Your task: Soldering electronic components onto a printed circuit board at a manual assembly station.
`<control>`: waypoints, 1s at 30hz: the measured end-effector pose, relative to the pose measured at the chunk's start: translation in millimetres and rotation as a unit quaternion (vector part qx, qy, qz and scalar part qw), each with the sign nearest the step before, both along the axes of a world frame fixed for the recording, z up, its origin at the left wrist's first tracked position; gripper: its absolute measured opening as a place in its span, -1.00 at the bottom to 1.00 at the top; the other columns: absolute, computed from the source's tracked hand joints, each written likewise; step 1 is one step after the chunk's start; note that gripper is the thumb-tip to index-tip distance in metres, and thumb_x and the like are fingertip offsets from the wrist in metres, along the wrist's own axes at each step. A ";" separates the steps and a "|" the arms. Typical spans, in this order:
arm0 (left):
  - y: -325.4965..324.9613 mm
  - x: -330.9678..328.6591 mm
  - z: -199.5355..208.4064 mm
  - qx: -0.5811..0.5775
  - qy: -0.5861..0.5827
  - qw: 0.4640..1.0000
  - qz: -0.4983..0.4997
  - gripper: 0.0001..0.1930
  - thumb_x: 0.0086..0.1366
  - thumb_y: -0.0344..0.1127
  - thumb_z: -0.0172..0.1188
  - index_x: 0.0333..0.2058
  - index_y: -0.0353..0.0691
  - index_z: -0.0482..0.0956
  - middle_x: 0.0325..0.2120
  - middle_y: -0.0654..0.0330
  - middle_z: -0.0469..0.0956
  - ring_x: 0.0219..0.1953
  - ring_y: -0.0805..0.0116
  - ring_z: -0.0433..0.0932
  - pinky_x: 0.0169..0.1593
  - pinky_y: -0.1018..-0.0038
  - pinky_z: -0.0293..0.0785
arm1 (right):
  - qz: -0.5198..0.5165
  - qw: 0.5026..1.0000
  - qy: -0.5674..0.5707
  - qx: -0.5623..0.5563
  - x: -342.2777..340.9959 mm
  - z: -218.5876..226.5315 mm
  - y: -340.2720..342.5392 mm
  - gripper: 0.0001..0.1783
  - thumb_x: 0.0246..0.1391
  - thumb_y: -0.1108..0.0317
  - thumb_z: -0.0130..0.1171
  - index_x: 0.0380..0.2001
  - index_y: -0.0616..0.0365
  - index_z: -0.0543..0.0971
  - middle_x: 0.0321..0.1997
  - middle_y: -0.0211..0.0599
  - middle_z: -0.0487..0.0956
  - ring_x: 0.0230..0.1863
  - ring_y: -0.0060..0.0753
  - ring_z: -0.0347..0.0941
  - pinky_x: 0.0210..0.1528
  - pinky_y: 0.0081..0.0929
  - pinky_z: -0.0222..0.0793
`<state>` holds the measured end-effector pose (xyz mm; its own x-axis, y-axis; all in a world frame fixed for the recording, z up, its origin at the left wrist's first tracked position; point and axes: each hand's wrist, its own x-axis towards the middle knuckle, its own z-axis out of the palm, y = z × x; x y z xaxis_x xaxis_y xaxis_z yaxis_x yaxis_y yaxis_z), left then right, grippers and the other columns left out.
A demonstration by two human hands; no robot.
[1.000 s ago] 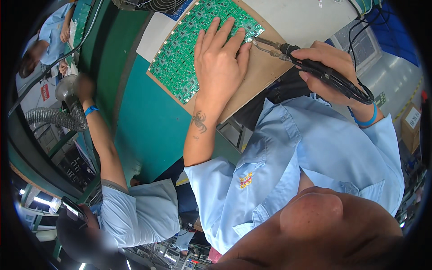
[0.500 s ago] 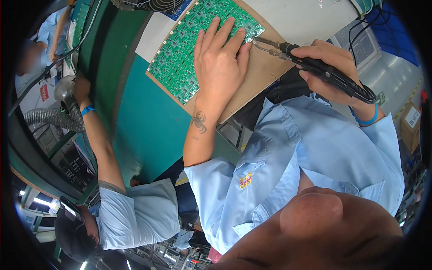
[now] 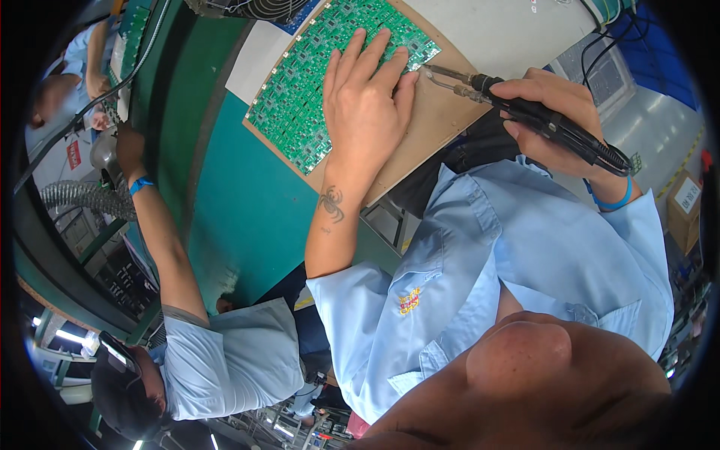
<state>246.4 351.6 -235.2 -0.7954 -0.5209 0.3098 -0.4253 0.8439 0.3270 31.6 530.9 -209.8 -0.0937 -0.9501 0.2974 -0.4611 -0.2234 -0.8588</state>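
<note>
My left hand (image 3: 367, 112) lies flat with its fingers apart on a green panel of circuit boards (image 3: 289, 97), pressing near its right part. Under the panel is a brown board (image 3: 427, 139) that sticks out along the near and right sides. My right hand (image 3: 551, 112) is wrapped round the black handle of a soldering iron (image 3: 555, 124). A thin metal tube runs beside the iron's shaft. Its tip points left, close to the panel's right corner and the left thumb; I cannot tell whether it touches anything.
A green mat (image 3: 232, 202) covers the table to the left, beside a dark green curved strip (image 3: 169, 97). At the far left a co-worker's arm (image 3: 169, 240) reaches to a metal hood on a flexible duct (image 3: 82, 196). A fan (image 3: 274, 7) stands at the back; black cables (image 3: 615, 34) hang at the right.
The soldering iron in my right hand has shifted slightly right, away from the panel's corner. My left hand stays put. At the far left, co-workers' hands have moved a little.
</note>
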 end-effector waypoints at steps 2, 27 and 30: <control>-1.2 -0.8 -2.3 0.002 0.005 1.000 -0.002 -0.72 0.25 -0.25 0.43 -0.07 -0.13 0.80 0.15 0.19 0.67 0.36 0.04 0.49 0.45 0.00 0.32 | -0.013 1.000 0.007 0.009 -2.5 2.3 1.9 -0.48 -0.11 0.58 0.40 0.04 0.25 0.72 -0.29 -0.28 0.71 -0.42 -0.39 0.49 -0.31 -0.53 0.39; 1.4 2.9 -4.1 -0.034 0.046 0.998 -0.034 -0.70 0.20 -0.28 0.43 -0.07 -0.14 0.75 -0.15 0.21 0.52 -0.10 0.16 0.42 0.08 0.24 0.34 | -0.121 0.988 -0.041 -0.082 -14.4 -2.5 -10.0 -0.57 0.29 0.48 0.21 0.21 0.28 0.60 0.00 -0.14 0.70 -0.05 -0.29 0.61 0.12 -0.44 0.50; -1.5 9.0 2.7 -0.023 0.037 0.998 -0.048 -0.65 0.19 -0.28 0.42 -0.03 -0.13 0.71 -0.15 0.21 0.51 -0.08 0.13 0.42 0.10 0.20 0.33 | -0.067 0.994 -0.019 -0.083 -3.7 9.6 -13.6 -0.59 0.18 0.53 0.23 0.12 0.29 0.64 -0.07 -0.14 0.68 -0.17 -0.28 0.56 -0.01 -0.42 0.48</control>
